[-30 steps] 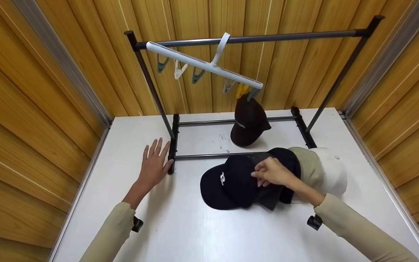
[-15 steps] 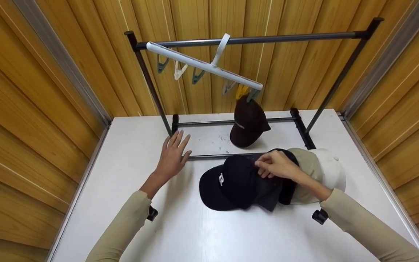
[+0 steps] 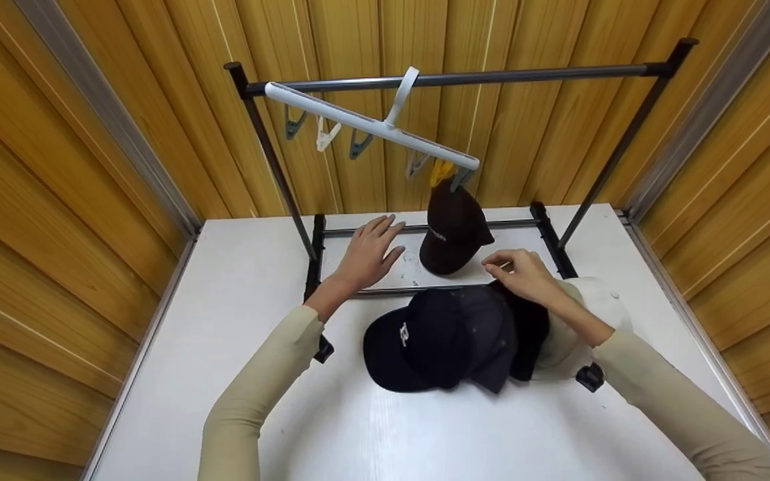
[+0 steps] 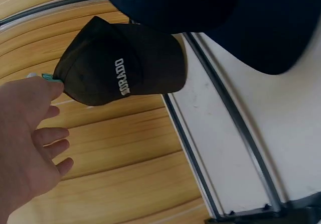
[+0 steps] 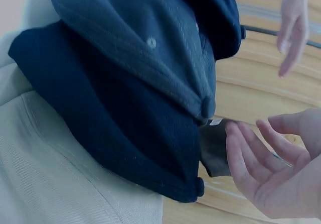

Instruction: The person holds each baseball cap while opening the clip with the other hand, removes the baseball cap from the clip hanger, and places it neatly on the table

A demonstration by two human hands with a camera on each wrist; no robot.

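A dark brown cap (image 3: pixel 455 230) hangs by a yellow clip (image 3: pixel 441 172) and a dark green clip (image 3: pixel 462 179) at the right end of a white clip hanger (image 3: pixel 365 124). My left hand (image 3: pixel 368 255), fingers extended, is to the left of that cap and holds nothing. On its right is my right hand (image 3: pixel 525 275), fingers loosely bent and nothing in them, above the row of caps. That row starts with a navy cap (image 3: pixel 428 344) with a white letter, followed by a charcoal cap (image 3: pixel 490 334). Lettering shows on the hanging cap (image 4: pixel 120 66) in the left wrist view.
The hanger hooks over the top bar (image 3: pixel 525 75) of a dark metal rack standing on a white table (image 3: pixel 385 434). More clips, including a white clip (image 3: pixel 327 137), dangle to the left. A black cap (image 3: pixel 532 337), beige cap and white cap (image 3: pixel 609 304) continue the row.
My left hand has moved right and up from the rack's left foot toward the hanging cap. My right hand has risen off the charcoal cap toward the hanging one.
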